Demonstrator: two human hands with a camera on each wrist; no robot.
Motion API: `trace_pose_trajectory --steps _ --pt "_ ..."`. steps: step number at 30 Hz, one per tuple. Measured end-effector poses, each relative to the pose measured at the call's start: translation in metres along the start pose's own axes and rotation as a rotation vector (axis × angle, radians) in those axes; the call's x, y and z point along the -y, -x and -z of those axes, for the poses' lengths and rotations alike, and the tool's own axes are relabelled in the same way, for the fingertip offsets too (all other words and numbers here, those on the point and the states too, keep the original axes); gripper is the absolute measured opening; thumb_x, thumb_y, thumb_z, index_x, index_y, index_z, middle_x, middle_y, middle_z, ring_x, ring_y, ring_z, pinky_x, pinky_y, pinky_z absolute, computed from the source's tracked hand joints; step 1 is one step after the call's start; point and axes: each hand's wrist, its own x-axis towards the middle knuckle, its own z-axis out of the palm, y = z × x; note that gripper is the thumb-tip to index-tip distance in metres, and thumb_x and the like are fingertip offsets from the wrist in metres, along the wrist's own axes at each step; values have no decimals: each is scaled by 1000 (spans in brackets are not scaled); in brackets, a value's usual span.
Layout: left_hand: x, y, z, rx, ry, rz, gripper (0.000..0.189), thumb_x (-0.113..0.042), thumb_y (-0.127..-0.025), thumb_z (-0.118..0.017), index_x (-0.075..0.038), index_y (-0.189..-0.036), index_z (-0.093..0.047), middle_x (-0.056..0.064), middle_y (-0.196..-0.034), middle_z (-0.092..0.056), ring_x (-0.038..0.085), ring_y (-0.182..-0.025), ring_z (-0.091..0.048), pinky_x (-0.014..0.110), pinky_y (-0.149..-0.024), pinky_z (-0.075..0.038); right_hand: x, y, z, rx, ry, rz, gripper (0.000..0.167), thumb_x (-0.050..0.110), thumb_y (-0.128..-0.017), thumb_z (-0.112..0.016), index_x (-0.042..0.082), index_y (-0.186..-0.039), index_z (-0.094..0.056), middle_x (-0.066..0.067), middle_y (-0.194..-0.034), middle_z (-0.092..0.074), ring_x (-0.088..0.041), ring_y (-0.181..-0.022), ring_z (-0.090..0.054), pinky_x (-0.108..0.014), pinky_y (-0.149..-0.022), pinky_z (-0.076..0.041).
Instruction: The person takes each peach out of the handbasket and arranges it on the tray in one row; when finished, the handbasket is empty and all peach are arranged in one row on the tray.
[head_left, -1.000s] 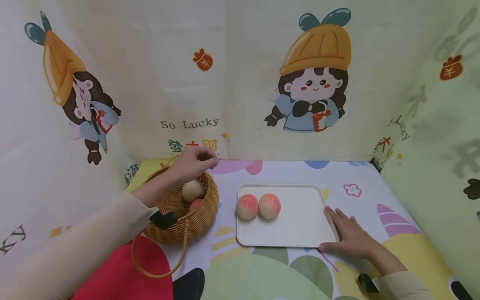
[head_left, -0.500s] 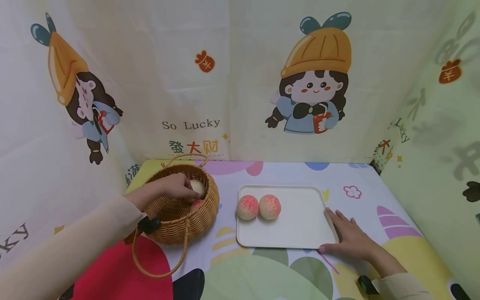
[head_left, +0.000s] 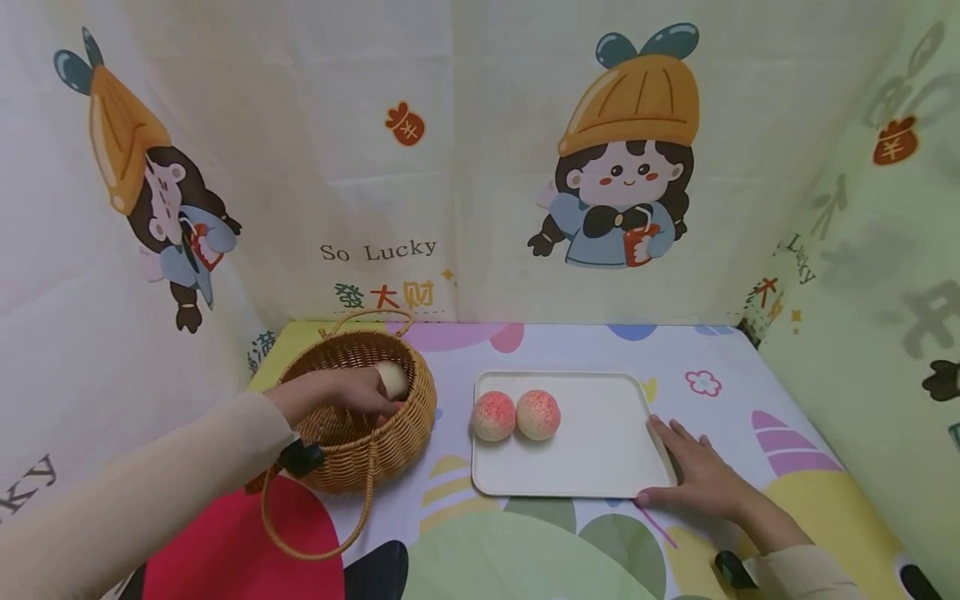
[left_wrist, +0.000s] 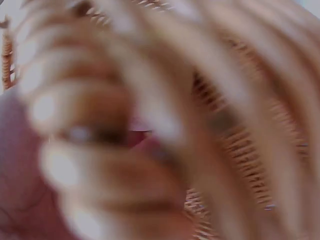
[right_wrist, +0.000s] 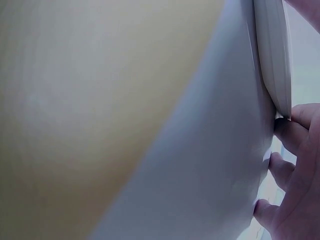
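Observation:
My left hand [head_left: 358, 390] reaches down inside a wicker basket [head_left: 405, 442], its fingers lowered beside a pale peach [head_left: 392, 379] and over a pinkish-red one [head_left: 398, 407]. The fingertips are hidden, and I cannot tell whether they grip that red peach. Blurred wicker strands [left_wrist: 165, 100] fill most of the left wrist view, with a bit of pink behind them. On a white rectangular tray [head_left: 600, 450] two pink-speckled peaches [head_left: 493, 416] sit side by side at the left end. My right hand [head_left: 701, 475] rests spread against the tray's right edge, fingertips touching its rim.
A rope-like basket handle [head_left: 318, 554] hangs down toward the front; the other handle [head_left: 375, 313] stands up at the back. A patterned cloth [head_left: 540, 550] covers the table. Printed cloth walls [head_left: 487, 167] close off the back and both sides.
My left hand has come down from above the basket's back rim into it, then sunk lower over the red peach. The right hand and tray stay in place.

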Motion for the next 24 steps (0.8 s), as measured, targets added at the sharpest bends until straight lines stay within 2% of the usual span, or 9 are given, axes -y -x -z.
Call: trace_pose_trajectory --steps 3,6,10,15,18,22,24 --pt "1 0 -3 14 15 -3 29 -30 -98 -62 -2 -105 -67 6 -92 -65 22 -85 -65 43 -75 -56 1 0 1 0 2 1 117 57 -72 -84 1 -158 -28 -26 -160 -29 -54 -145 -16 -74 -110 -7" --pt "2 0 -6 32 38 -5 33 -26 -97 -63 1 -116 -63 9 -98 -61 23 -89 -63 43 -75 -57 2 0 1 0 4 0 117 57 -72 -84 1 -158 -28 -26 -160 -28 -54 -145 -16 -74 -110 -8" --pt "3 1 -8 33 61 -27 36 -23 -95 -63 4 -120 -60 11 -100 -59 24 -90 -60 44 -74 -57 3 1 1 2 -9 -3 117 56 -72 -84 2 -158 -28 -26 -160 -28 -54 -145 -16 -74 -110 -7" --pt "6 3 -10 -57 -31 -116 40 -17 -90 -67 6 -122 -62 13 -108 -64 26 -100 -61 43 -85 -53 3 2 0 10 -11 -13 117 57 -72 -84 2 -158 -27 -26 -160 -28 -54 -145 -15 -73 -110 -7" --pt "11 4 -10 -122 -93 -147 47 -21 -86 -71 6 -123 -63 13 -112 -66 27 -107 -61 43 -91 -51 3 1 0 11 -8 -14 117 58 -72 -84 1 -158 -27 -27 -160 -28 -54 -146 -15 -74 -110 -8" --pt "18 7 -5 -183 -79 -147 58 -32 -81 -75 5 -125 -62 11 -109 -66 24 -100 -61 41 -86 -52 2 1 -1 12 -11 -17 118 59 -72 -83 2 -158 -27 -26 -160 -28 -53 -146 -14 -73 -110 -7" --pt "21 11 -1 -208 -15 -146 63 -35 -80 -76 5 -127 -60 10 -106 -66 22 -94 -61 39 -81 -53 2 1 0 11 -11 -11 117 59 -72 -83 1 -158 -27 -26 -160 -28 -53 -146 -15 -73 -110 -7"
